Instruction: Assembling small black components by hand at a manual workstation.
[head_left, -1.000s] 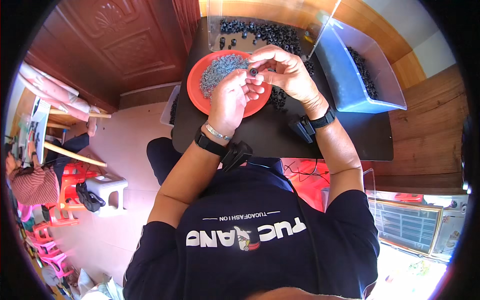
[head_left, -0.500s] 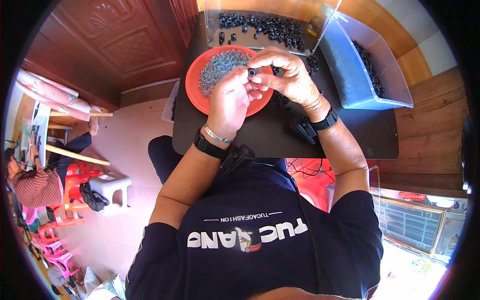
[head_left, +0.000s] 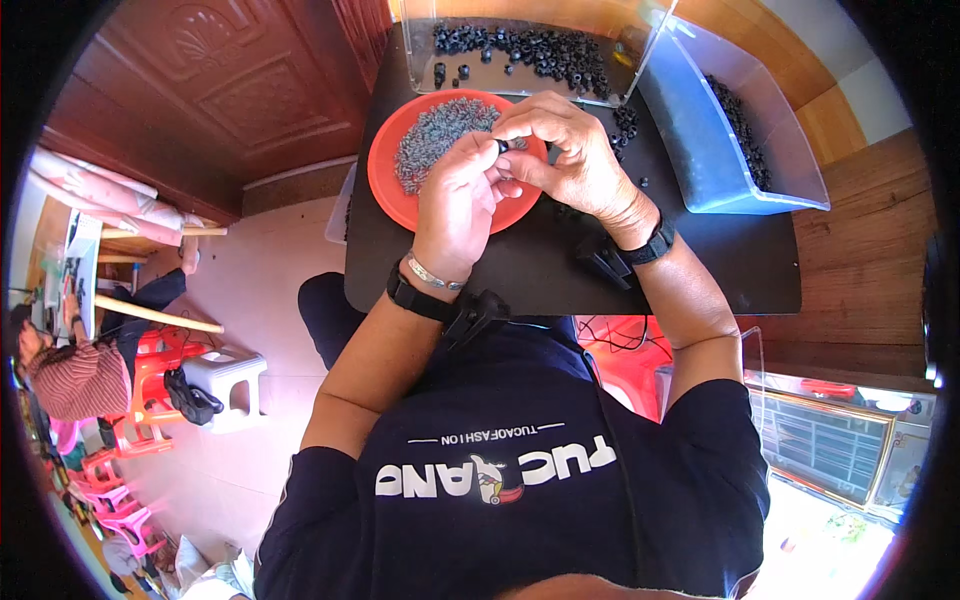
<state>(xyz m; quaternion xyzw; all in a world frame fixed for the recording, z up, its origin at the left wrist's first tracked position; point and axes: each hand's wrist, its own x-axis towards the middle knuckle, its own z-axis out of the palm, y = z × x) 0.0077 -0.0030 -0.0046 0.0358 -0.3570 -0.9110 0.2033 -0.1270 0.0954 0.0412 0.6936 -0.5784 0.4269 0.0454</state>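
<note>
A small black plastic part (head_left: 503,147) is pinched at the fingertips of my left hand (head_left: 458,190). My right hand (head_left: 582,158) meets it from the right, thumb and forefinger closed about the same part. Both hands are over the right side of a round red-orange plastic dish (head_left: 387,200). A heap of small grey metal pieces (head_left: 440,135), too small to name, fills much of the dish. Several loose black parts (head_left: 624,122) lie on the table just beyond my right hand.
A dark table (head_left: 700,270) carries the dish. Behind it, a clear bin (head_left: 425,85) holds many black parts (head_left: 560,55). A translucent blue bin (head_left: 700,175) with more stands at the right. At far left, another person (head_left: 85,375) sits near red stools (head_left: 155,375).
The black part has turned between my fingertips: its round hole faced up before, and now its dark side shows. My hands have barely moved.
</note>
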